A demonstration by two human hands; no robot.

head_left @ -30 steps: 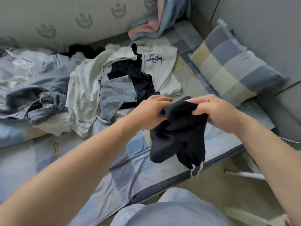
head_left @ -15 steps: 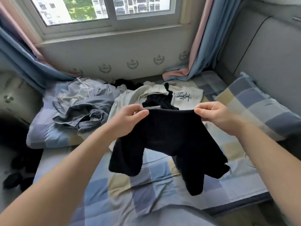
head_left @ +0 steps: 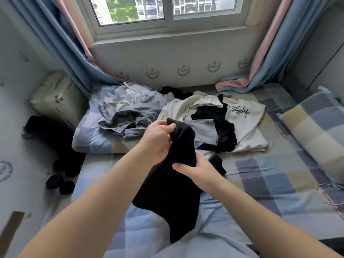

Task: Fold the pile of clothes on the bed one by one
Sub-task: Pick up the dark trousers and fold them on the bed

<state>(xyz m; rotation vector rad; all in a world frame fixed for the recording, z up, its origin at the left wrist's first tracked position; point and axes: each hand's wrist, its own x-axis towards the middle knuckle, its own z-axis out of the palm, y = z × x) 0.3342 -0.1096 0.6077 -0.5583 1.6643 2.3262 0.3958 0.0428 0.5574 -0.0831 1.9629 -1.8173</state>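
My left hand [head_left: 158,140] pinches the black garment's [head_left: 173,187] top; my right hand [head_left: 197,171] grips its middle, above the bed's [head_left: 270,183] near edge.

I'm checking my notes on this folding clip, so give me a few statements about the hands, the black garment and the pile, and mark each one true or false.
1. Both hands grip the black garment. True: the left hand pinches its top, the right hand holds it lower down.
2. The black garment lies folded flat on the bed. False: it hangs from the hands, bunched.
3. The white T-shirt with black lettering is in the pile. True.
4. The checked pillow sits on top of the pile. False: it lies apart, at the right edge of the bed.
5. The curtains cover the window. False: they are drawn aside.
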